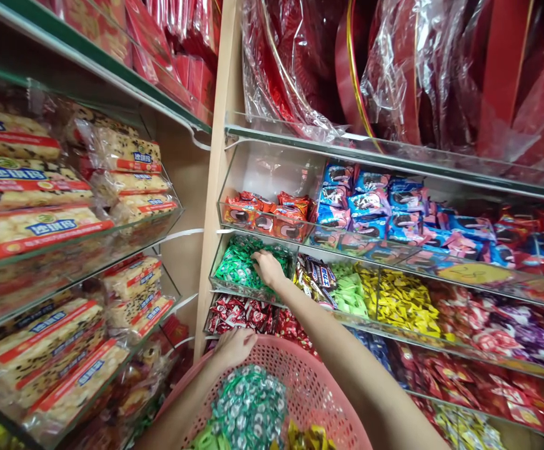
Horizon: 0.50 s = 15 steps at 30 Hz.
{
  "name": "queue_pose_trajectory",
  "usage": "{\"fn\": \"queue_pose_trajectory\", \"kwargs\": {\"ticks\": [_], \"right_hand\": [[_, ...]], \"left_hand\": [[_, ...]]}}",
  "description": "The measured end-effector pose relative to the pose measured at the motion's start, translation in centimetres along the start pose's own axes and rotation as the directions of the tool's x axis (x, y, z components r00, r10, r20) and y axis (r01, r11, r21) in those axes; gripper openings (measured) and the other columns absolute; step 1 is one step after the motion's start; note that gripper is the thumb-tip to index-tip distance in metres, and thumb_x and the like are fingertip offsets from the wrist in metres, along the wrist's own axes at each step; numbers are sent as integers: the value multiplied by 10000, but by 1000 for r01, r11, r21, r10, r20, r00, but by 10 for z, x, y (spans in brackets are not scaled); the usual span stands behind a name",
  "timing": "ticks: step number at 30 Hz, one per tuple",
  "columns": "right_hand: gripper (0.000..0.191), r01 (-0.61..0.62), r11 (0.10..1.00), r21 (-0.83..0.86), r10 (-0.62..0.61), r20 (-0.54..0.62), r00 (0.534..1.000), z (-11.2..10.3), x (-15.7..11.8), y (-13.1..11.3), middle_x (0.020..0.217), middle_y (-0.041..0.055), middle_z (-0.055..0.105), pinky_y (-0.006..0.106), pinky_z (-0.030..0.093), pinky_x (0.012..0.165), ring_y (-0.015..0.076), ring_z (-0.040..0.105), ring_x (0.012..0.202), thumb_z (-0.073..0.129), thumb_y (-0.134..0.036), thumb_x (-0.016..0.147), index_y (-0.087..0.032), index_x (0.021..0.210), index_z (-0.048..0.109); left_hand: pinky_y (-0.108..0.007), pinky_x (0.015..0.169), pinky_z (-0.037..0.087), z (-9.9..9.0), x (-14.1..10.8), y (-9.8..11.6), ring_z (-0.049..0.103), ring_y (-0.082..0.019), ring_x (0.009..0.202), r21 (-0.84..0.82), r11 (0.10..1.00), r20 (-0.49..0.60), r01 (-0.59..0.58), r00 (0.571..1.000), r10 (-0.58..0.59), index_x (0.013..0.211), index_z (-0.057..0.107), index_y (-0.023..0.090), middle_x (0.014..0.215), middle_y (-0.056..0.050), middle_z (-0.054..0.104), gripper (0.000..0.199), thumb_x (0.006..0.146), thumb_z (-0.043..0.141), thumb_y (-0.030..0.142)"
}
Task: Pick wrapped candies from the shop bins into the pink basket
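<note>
My right hand [269,269] reaches into a clear shelf bin holding many green-wrapped candies [237,259]. Its fingertips dip among the wrappers, so I cannot make out whether they pinch any. Lower down, my left hand [235,345] is curled over the rim of a pink perforated plastic basket [318,369]. Inside that basket lies a heap of green-and-silver wrapped candies [250,400], with light green ones [210,437] at the left and yellow ones [306,435] at the right.
Right of the green bin are chocolate bars [321,275], light green packets [348,290] and yellow candies [403,300]. Blue packets [368,203] fill the tier above. Wrapped pastry bars [42,225] line the left shelves. A wooden upright [213,169] separates both sides. Glass shelf edges [346,150] jut out overhead.
</note>
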State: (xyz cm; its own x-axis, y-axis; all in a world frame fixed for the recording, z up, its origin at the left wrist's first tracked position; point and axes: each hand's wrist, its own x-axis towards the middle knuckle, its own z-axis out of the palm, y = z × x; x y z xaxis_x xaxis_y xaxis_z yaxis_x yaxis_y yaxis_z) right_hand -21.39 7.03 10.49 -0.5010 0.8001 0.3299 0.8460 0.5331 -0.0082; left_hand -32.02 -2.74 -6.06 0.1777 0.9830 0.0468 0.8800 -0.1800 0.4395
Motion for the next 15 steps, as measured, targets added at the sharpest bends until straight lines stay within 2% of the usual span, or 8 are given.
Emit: {"fn": "queue_pose_trajectory", "kwargs": {"ticks": [9,12,15], "right_hand": [[269,-40,996,85,45,-60,997,0,-1,6,1062,75,606,248,388,783,179,563,977,390,-165,893,-198,1050,606],[255,-64,978,201,92,-132,987,0,-3,7,1066,69,622,240,388,789,171,569,962,408,-183,896,-196,1063,602],[240,-37,938,344,105,-182,978,1,-11,6,1017,55,646,215,393,787,147,581,914,424,-214,905,-175,1067,597]], "left_hand": [[-244,635,355,4,7,6,643,-195,854,5,1000,8,-24,1000,24,981,652,295,902,-23,702,394,916,299,458],[-248,620,347,4,8,5,646,-204,855,15,999,-6,-34,999,35,963,653,291,892,-25,702,394,916,299,458],[-252,611,339,2,9,4,647,-211,853,22,999,-26,-44,999,45,924,654,285,877,-23,702,387,916,300,442]]}}
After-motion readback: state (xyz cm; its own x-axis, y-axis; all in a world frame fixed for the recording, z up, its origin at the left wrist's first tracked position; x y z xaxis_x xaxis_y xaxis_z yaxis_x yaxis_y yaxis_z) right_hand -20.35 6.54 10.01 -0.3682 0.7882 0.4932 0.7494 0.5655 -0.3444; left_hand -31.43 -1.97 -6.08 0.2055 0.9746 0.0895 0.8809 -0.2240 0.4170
